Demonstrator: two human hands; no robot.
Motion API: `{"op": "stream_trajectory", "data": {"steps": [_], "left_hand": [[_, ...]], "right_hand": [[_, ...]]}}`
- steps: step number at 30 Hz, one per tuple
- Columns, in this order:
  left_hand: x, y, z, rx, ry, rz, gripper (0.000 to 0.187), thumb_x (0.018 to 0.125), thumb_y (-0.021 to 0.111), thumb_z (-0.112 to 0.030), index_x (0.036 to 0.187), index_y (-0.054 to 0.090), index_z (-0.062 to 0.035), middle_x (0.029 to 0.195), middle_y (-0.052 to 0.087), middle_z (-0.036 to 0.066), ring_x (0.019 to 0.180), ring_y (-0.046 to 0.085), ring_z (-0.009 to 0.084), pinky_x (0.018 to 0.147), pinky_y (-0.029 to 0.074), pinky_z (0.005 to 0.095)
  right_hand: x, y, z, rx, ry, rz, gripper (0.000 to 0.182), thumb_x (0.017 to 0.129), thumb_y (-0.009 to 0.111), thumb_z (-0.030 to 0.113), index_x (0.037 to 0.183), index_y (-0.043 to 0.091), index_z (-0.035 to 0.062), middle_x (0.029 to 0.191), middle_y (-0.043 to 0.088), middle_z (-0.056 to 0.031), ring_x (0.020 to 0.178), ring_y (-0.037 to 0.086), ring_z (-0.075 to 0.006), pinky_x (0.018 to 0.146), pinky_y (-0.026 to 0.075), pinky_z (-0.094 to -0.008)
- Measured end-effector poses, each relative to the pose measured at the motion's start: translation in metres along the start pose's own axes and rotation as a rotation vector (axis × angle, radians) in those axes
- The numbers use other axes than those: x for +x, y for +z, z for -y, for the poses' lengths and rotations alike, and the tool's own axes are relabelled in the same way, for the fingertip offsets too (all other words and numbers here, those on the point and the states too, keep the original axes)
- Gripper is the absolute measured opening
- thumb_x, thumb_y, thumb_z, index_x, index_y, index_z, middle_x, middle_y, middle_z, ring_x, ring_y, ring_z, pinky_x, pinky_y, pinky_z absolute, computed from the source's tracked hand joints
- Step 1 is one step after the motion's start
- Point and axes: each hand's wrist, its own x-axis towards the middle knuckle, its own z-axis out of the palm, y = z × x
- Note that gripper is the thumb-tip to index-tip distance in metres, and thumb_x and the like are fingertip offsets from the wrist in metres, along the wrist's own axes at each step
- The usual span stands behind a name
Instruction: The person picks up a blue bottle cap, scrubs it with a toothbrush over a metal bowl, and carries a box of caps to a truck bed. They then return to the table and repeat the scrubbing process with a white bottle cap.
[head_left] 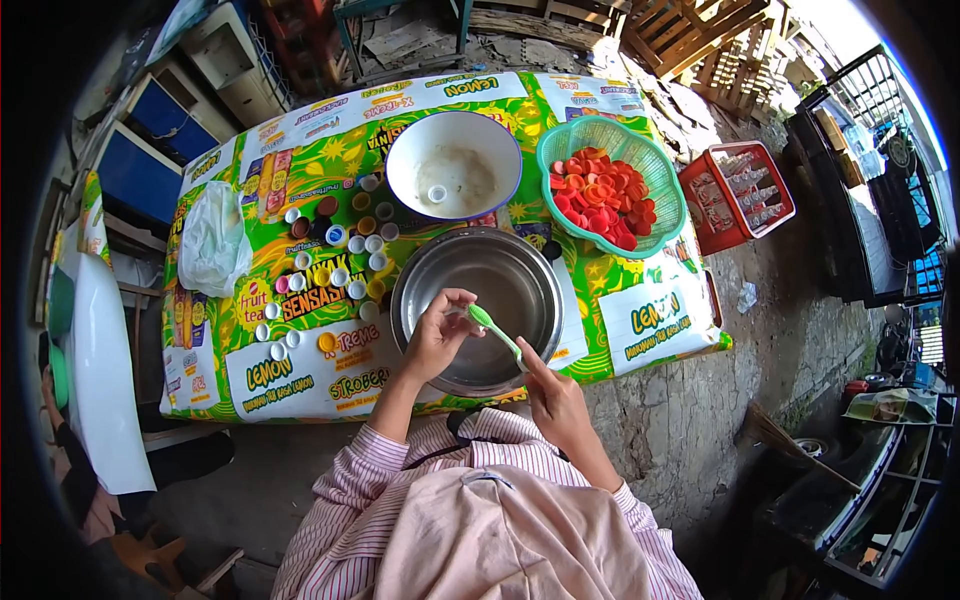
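Observation:
My right hand (562,406) grips a green toothbrush (497,331) by the lower handle, with its head up against my left fingers. Curled over the steel basin (545,350), my left hand (440,332) pinches something small that the brush and fingers mostly hide. Water seems to stand in the basin. Behind it is a white enamel bowl (400,165) with a blue rim, holding cloudy water and a white cap (437,193). Several loose bottle caps (356,290), mostly white, some yellow or brown, lie on the left.
A green plastic basket (548,160) full of red caps (605,195) stands at the back right. Past the table edge is a red crate (712,215) holding clear bottles. A crumpled plastic bag (212,240) lies on the printed tablecloth (480,95) at left.

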Motion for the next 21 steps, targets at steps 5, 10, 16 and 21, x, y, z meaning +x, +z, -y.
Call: {"op": "stream_trajectory", "data": {"steps": [5, 10, 16, 21], "left_hand": [[0.001, -0.006, 0.0, 0.029, 0.068, 0.039, 0.021, 0.084, 0.048, 0.003, 0.103, 0.043, -0.0041, 0.094, 0.05, 0.005, 0.082, 0.054, 0.0106, 0.072, 0.049, 0.0255], [0.0, -0.001, -0.003, -0.099, -0.001, 0.022, 0.014, 0.085, 0.046, 0.002, 0.098, 0.046, -0.003, 0.091, 0.05, 0.004, 0.077, 0.054, 0.0093, 0.071, 0.049, 0.0241], [0.0, 0.002, -0.009, -0.192, -0.056, 0.026, 0.016, 0.087, 0.043, 0.001, 0.102, 0.046, -0.0026, 0.091, 0.055, 0.006, 0.084, 0.057, 0.0123, 0.075, 0.051, 0.0274], [0.001, -0.003, -0.001, -0.062, 0.041, 0.031, 0.019, 0.087, 0.043, 0.002, 0.105, 0.042, -0.0015, 0.094, 0.055, 0.007, 0.082, 0.057, 0.0128, 0.072, 0.049, 0.0252]], "right_hand": [[0.001, -0.002, -0.002, 0.038, 0.009, -0.039, 0.064, 0.072, 0.048, -0.003, 0.131, 0.037, 0.0198, 0.076, 0.061, -0.017, 0.067, 0.06, -0.033, 0.062, 0.046, -0.04], [0.001, 0.003, 0.0, 0.061, 0.039, -0.031, 0.062, 0.074, 0.047, -0.002, 0.131, 0.037, 0.0191, 0.076, 0.061, -0.016, 0.066, 0.06, -0.0323, 0.062, 0.047, -0.0383], [0.0, 0.008, 0.006, 0.017, -0.019, -0.075, 0.059, 0.076, 0.047, -0.003, 0.131, 0.037, 0.0149, 0.069, 0.056, -0.0195, 0.057, 0.056, -0.032, 0.057, 0.044, -0.0348], [-0.001, 0.01, 0.008, -0.01, -0.001, -0.093, 0.056, 0.077, 0.048, -0.001, 0.13, 0.039, 0.0166, 0.071, 0.058, -0.0195, 0.061, 0.059, -0.0329, 0.057, 0.045, -0.0361]]}}
